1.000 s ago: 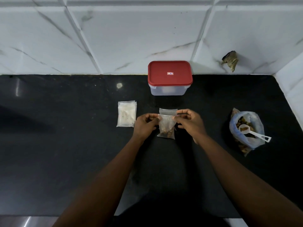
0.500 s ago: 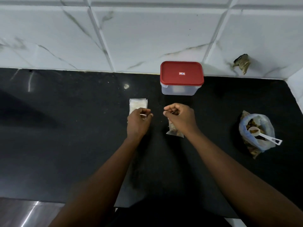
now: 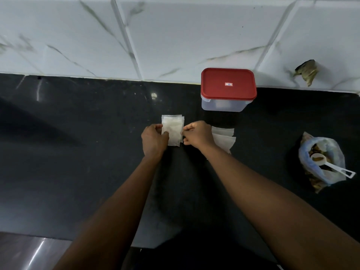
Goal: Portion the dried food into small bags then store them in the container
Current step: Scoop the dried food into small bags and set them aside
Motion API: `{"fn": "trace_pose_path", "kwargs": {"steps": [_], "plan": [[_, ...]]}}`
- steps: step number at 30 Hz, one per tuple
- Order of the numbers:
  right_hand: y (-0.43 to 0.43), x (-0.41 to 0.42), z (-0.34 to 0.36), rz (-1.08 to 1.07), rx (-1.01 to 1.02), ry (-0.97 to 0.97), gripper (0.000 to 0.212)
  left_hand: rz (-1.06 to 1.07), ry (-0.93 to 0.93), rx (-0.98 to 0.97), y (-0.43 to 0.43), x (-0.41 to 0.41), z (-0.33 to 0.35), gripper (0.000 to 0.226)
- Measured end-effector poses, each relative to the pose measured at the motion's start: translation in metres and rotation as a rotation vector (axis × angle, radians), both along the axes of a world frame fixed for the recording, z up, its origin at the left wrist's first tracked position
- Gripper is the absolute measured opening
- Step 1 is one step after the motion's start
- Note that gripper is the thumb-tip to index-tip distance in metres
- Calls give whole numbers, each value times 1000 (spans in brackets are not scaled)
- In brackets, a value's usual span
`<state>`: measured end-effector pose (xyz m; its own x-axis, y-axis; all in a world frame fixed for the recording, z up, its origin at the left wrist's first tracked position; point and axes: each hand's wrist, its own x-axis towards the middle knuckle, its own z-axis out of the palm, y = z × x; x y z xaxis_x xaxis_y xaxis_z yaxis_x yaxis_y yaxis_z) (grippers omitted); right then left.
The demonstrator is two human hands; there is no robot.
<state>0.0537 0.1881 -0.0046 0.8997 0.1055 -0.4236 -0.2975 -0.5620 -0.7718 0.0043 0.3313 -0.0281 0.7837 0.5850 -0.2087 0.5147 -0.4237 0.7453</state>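
Left hand (image 3: 153, 140) lay on the black counter (image 3: 78, 152), thumb and fingers pinched onto the left edge of the stack of small bags (image 3: 173, 131). Right hand (image 3: 196, 136) sat just beside the stack's right edge, fingertips drawn together at it; could not tell whether they gripped a bag or only touched. Step judged: separating one empty bag from the stack for the next portion. Next move calls for peeling a single layer free while the left hand steadies the rest. Filled bags (image 3: 224, 140) lay just right of the right hand. Container (image 3: 228, 90) stood behind, red lid on. Far right, the food bag (image 3: 323, 162) sat open, scoop (image 3: 327, 164) resting in it.
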Motion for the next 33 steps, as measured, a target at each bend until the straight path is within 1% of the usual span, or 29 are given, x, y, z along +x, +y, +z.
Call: {"fn": "trace_pose_path", "kwargs": {"steps": [2, 4, 6, 10, 12, 15, 18, 22, 25, 27, 33], "plan": [[4, 3, -5, -14, -21, 27, 6, 8, 8, -31, 0, 1, -1, 30], [7, 4, -8, -31, -29, 49, 15, 13, 7, -52, 0, 1, -2, 28], [9, 6, -9, -29, -34, 57, 19, 18, 14, -54, 0, 0, -4, 30], [12, 6, -9, 2, -68, 33, 22, 42, 16, -67, 0, 0, -6, 34], [11, 5, -8, 5, -80, 15, 20, 52, 9, -82, -1, 0, -4, 34], [11, 3, -4, -6, -68, 2, 9, 78, -9, -108, -4, -1, 2, 34], [8, 2, 2, -23, -44, -5, 7, 116, -36, -161, -6, -2, 9, 34], [-2, 1, 17, -54, 43, -15, 7, 130, -89, -240, -9, -3, 20, 34], [-17, 0, 32, -45, 78, -51, 7, 85, -137, -268, -17, -5, 28, 36], [-30, -1, 42, -40, 98, -82, 7, 34, -160, -304, -25, -6, 33, 42], [-77, -15, 67, -64, 152, -143, 4, -214, -203, -416, -62, -9, 39, 74]]}}
